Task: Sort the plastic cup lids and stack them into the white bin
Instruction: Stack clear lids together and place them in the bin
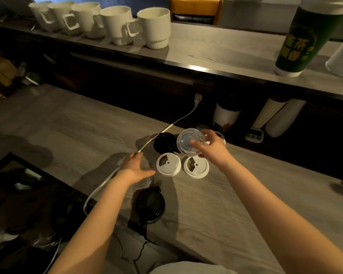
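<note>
One clear lid [188,140] held above table [226,204].
Right hand [212,149] grip pinches it; left hand [135,167] grip wide, fingers straight, just left of white lid [168,164].

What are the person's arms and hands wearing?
Nothing visible: the left hand and right hand are ungloved, with no ring, watch or band showing. The left forearm and right forearm are uncovered to the frame's edge. A pale garment shows at the bottom.
</note>
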`<state>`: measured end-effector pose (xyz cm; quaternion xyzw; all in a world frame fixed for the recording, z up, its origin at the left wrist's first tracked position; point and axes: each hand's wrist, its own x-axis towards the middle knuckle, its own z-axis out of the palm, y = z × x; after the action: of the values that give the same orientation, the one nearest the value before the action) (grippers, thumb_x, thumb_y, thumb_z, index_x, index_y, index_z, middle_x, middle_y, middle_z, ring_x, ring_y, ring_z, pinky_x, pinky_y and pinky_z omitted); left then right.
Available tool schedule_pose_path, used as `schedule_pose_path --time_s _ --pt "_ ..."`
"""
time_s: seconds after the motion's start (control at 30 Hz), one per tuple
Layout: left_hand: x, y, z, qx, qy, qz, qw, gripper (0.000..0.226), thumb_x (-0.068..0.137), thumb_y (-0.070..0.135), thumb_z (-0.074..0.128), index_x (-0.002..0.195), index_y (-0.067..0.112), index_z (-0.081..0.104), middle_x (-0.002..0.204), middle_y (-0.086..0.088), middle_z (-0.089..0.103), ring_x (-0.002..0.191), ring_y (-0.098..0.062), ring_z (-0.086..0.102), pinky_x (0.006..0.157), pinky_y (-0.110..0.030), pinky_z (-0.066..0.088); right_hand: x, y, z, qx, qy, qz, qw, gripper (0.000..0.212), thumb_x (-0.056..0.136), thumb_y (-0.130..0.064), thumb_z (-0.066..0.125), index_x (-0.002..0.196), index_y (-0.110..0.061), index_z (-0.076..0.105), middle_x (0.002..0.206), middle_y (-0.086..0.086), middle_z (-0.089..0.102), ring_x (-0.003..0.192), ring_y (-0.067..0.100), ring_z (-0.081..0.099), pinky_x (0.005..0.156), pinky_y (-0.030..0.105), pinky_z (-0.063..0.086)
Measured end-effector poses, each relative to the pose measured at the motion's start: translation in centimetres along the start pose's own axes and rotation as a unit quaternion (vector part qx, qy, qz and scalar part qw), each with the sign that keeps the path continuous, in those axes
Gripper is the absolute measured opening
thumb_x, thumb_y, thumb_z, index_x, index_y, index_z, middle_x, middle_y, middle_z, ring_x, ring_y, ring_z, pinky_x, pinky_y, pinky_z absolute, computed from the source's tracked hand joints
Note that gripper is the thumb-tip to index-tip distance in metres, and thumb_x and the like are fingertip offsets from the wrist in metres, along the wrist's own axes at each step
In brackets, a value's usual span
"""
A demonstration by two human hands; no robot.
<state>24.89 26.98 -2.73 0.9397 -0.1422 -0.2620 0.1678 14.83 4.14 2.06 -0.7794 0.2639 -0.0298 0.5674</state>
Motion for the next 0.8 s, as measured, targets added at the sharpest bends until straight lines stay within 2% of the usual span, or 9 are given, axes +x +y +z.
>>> schedule_pose_path --time_s 0.1,0.17,0.23,0.3,0.4,0.5,0.63,0.7,0.8 --pt "0.1 -1.8 2.3 -0.003 -0.041 -0.034 0.999 0.084 0.079 0.032 0.073 0.146 0.014 0.024 0.148 -0.013 0.032 0.132 -0.031 0.038 0.103 -0.035 0.037 -0.8 0.6 0.4 0.039 -0.005 0.008 0.999 0.06 0.085 -0.029 0.069 0.136 -0.015 0.04 0.125 0.004 0.05 0.086 0.014 0.061 0.072 0.028 0.058" --pt "0.1 -2.0 3.2 -0.008 -0.022 -0.029 0.999 0.081 0.08 0.025 0.072 0.144 0.012 0.026 0.144 -0.015 0.035 0.128 -0.031 0.042 0.099 -0.034 0.039 -1.3 0.8 0.6 0.048 -0.01 0.011 0.999 0.059 0.084 -0.026 0.07 0.134 -0.017 0.041 0.119 0.002 0.049 0.089 0.017 0.061 0.068 0.025 0.056" --pt "0.2 -1.8 3.1 -0.01 -0.002 -0.018 1.0 0.07 0.079 0.022 0.073 0.137 0.011 0.036 0.137 -0.016 0.043 0.122 -0.03 0.047 0.096 -0.033 0.041 -1.5 0.9 0.8 0.041 -0.01 0.008 0.999 0.056 0.083 -0.024 0.07 0.132 -0.018 0.042 0.115 0.001 0.049 0.091 0.02 0.062 0.063 0.022 0.054" --pt "0.2 -1.2 2.3 -0.011 0.02 -0.005 1.0 0.061 0.077 0.026 0.075 0.128 0.011 0.044 0.131 -0.014 0.049 0.119 -0.03 0.05 0.093 -0.033 0.043 -1.6 1.1 0.9 0.039 -0.012 0.01 0.999 0.055 0.082 -0.019 0.07 0.129 -0.018 0.042 0.113 0.002 0.05 0.087 0.018 0.062 0.062 0.023 0.055" --pt "-0.3 0.7 0.3 -0.047 0.063 0.013 0.997 0.066 0.075 0.029 0.075 0.13 0.015 0.043 0.135 -0.011 0.041 0.123 -0.031 0.044 0.097 -0.035 0.042 -1.6 1.2 0.9 0.045 -0.003 0.015 0.999 0.058 0.081 -0.016 0.069 0.129 -0.018 0.039 0.112 0.004 0.051 0.086 0.016 0.061 0.067 0.029 0.058" --pt "-1.6 3.8 -1.5 -0.103 0.125 0.088 0.983 0.067 0.072 0.028 0.077 0.13 0.018 0.044 0.133 -0.008 0.039 0.121 -0.029 0.044 0.095 -0.037 0.042 -1.4 0.6 0.6 0.054 0.016 0.014 0.998 0.056 0.081 -0.015 0.068 0.129 -0.016 0.04 0.106 0.003 0.052 0.082 0.015 0.061 0.064 0.028 0.057" --pt "-3.5 8.3 -2.4 -0.12 0.165 0.185 0.961 0.072 0.071 0.03 0.079 0.132 0.02 0.042 0.136 0.001 0.038 0.122 -0.019 0.042 0.096 -0.03 0.04 -1.1 -0.2 -0.4 0.036 0.079 -0.002 0.996 0.057 0.08 -0.022 0.07 0.127 -0.013 0.039 0.094 -0.004 0.053 0.083 0.015 0.06 0.077 0.038 0.057" --pt "-4.0 9.9 -2.3 -0.119 0.169 0.215 0.955 0.078 0.072 0.032 0.079 0.137 0.022 0.038 0.141 0.004 0.035 0.126 -0.015 0.04 0.097 -0.025 0.036 -1.5 -0.5 -1.1 0.049 0.079 -0.017 0.996 0.055 0.079 -0.028 0.073 0.121 -0.018 0.039 0.097 -0.004 0.055 0.09 0.017 0.061 0.079 0.039 0.057" --pt "-4.6 11.4 -2.0 -0.138 0.164 0.246 0.945 0.082 0.072 0.032 0.079 0.14 0.019 0.036 0.142 0.005 0.034 0.126 -0.011 0.039 0.094 -0.017 0.032 -2.5 -0.8 -2.1 0.149 0.03 -0.023 0.988 0.048 0.084 -0.028 0.069 0.122 -0.017 0.041 0.113 0.005 0.06 0.096 0.018 0.065 0.074 0.034 0.058"
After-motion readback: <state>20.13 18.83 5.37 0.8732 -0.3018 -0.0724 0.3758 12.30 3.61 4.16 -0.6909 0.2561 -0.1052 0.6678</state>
